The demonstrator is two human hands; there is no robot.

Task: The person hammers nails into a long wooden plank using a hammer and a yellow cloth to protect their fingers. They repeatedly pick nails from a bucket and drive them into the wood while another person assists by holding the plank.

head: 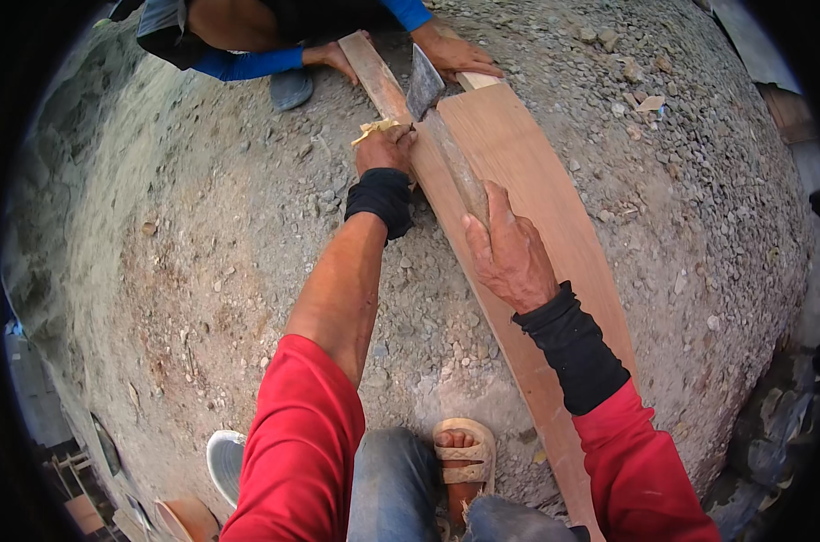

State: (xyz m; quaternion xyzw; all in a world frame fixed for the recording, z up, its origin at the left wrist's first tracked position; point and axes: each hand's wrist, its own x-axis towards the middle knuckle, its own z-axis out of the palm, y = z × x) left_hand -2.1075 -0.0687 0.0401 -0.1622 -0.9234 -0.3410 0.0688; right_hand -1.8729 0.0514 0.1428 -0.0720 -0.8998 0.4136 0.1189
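Observation:
My right hand is closed round the wooden handle of a hatchet-like tool, whose broad metal head stands over the far end of a long plywood panel. At the panel's left edge is my left hand, with a crumpled yellowish piece beside it; its fingertips are partly hidden, so what it grips is unclear. A narrow wooden board runs out from the panel's far left corner. Another light wood piece shows at the far right corner, under a co-worker's hand.
The co-worker crouches at the far side, other hand on the narrow board. Gravelly ground surrounds the panel, with loose stones at right. My sandalled foot is left of the panel. A white container and an orange bucket stand lower left.

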